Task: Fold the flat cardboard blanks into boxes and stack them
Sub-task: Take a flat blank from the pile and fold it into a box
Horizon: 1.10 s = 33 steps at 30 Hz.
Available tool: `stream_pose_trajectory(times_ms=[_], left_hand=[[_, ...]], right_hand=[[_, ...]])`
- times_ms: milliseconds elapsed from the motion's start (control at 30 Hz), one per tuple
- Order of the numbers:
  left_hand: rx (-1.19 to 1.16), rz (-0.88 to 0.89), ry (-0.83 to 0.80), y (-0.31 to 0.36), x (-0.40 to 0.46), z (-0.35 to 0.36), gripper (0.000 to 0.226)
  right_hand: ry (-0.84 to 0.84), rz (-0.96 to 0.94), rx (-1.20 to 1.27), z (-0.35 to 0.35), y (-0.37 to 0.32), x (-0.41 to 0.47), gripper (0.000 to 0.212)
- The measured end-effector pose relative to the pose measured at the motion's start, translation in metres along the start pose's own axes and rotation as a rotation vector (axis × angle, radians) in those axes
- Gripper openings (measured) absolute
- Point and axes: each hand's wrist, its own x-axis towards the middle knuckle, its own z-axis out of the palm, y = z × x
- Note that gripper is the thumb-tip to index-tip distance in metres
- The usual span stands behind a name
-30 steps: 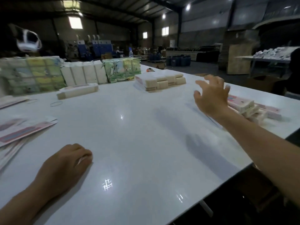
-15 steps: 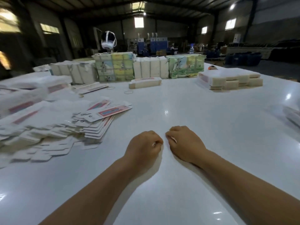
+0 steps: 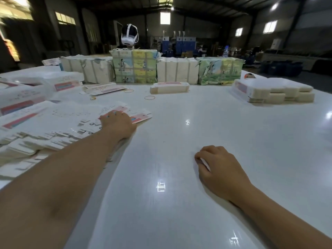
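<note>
From the head camera, the left hand (image 3: 117, 123) reaches out over the glossy white table (image 3: 179, 159) and lies on the near end of a spread heap of flat white cardboard blanks printed with pink and blue bars (image 3: 59, 123), its fingers stretched forward and pressing on the topmost blank; whether any finger hooks under an edge cannot be told. The heap fans away to the left of that hand and back toward the person. The right hand (image 3: 221, 169) rests on the bare tabletop well to the right of the left hand and nearer the person, fingers curled under into a loose fist with nothing visible in it. Beyond the left hand lie thin yellow rubber bands (image 3: 149, 97) and a single folded white box with a pink top (image 3: 169, 87). Far beyond the right hand sits a low stack of pale folded boxes (image 3: 273, 92). Along the table's far edge stands a row of wrapped white and green-printed bundles (image 3: 176, 72), with a white headset (image 3: 129, 35) perched behind them.
</note>
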Motion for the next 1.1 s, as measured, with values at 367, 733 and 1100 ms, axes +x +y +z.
stream_pose_trajectory(times_ms=[367, 733, 1100], left_hand=[[0.042, 0.408, 0.241, 0.053, -0.070, -0.031, 0.060], [-0.136, 0.688, 0.393, 0.055, -0.171, 0.001, 0.073], [-0.176, 0.758, 0.353, 0.066, -0.171, 0.005, 0.064]], right_hand=[[-0.030, 0.007, -0.011, 0.000, -0.002, 0.000, 0.028], [0.110, 0.324, 0.617, -0.018, 0.006, -0.004, 0.030], [-0.037, 0.490, 1.638, -0.041, 0.007, -0.007, 0.014]])
